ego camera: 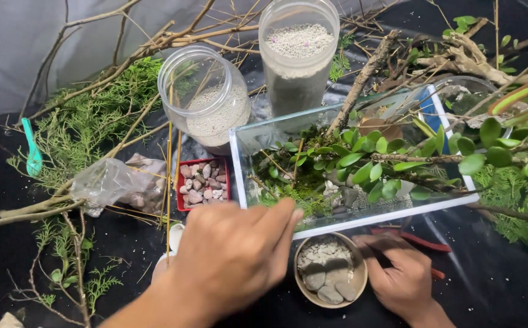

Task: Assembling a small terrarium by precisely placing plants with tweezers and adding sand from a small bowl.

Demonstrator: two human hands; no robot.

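A: Where do we stand on hands?

B: Left hand point(230, 255) is at lower centre of the frame, fingers stretched out flat and together, tips at the near left corner of the glass tank point(349, 164). Nothing in it that we can see; palm faces down, so we can't tell for certain.

A: Right hand?

B: Right hand point(400, 273) is at lower right, resting on the black bench point(495, 285) just beside the round bowl point(331, 270). Fingers are curled around a dark thin tool point(380, 258). Red-handled cutters point(416, 240) lie just above that hand, partly hidden by it.

A: Bowl contents?

B: Grey stones and pale gravel. Bowl sits between our two hands, touching or nearly touching the tank's front wall.

A: Tank?

B: Centre right of the frame. Moss, a leafy green plant point(367, 161) and a branch inside, with some stones along the front.

A: Anything else around?

B: A red tray point(203, 182) of brownish pebbles left of the tank, a clear plastic bag point(109, 182) further left. Two clear jars behind: the tilted jar point(206, 97) with pale grit, the upright jar point(297, 54) with grey sand and white granules on top. Teal spoon point(31, 149) at far left, among twigs and green cuttings.
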